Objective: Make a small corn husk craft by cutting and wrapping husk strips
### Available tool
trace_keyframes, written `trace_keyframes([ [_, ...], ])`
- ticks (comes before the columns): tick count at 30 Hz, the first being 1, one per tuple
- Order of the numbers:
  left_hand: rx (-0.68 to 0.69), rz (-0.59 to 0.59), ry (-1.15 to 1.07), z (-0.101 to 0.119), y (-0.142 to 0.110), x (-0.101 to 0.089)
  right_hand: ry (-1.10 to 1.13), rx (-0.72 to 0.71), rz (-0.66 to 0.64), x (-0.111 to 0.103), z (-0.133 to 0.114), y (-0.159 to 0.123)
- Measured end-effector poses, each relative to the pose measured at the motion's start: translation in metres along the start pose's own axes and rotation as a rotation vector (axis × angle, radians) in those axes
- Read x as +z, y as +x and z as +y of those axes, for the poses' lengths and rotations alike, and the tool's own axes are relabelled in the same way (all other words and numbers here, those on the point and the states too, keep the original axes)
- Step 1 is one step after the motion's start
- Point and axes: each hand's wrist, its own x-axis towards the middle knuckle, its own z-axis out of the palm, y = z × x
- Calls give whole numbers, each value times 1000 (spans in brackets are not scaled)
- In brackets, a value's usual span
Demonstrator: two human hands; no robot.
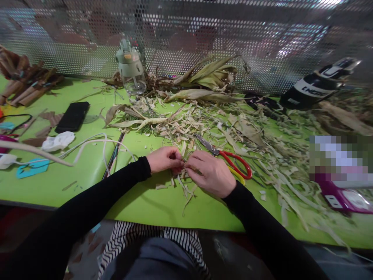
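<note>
Several dry husk strips [185, 189] are pinched between the fingertips of the left hand [166, 160] and right hand [210, 171], above the near middle of the table [204, 216]. They are probably light, papery and easily split, best held where bunched. "ENERG" can be read on the far-right black bottle [313, 89]; its ending is unclear.

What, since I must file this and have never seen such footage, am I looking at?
There's no machine here, just a person's bare left hand and right hand, seen by one head-worn camera looking forward and down. They meet at the middle, seemingly pinching pale strips, though the exact grip is too small to make out. On the green table lie plant scraps, scissors beside the right hand, and a black phone further left; a bottle stands behind.
</note>
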Motion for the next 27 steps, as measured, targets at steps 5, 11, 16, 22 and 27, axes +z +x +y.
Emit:
trace_keyframes([
  [5, -24, 31, 21, 1, 0, 1, -179, -114, -22, -3, -3, -2],
  [11, 17, 92, 126, 3, 0, 4, 146, 105, -26, 0, 5, -1],
  [16, 51, 92, 153, 2, 0, 4, 286, 197, -33, 6, 6, 0],
  [22, 104, 122, 275, 0, -2, 6, 312, 297, -25, 13, 1, 3],
  [27, 328, 196, 679, 5, -12, 12, 370, 326, -47, 15, 2, 4],
])
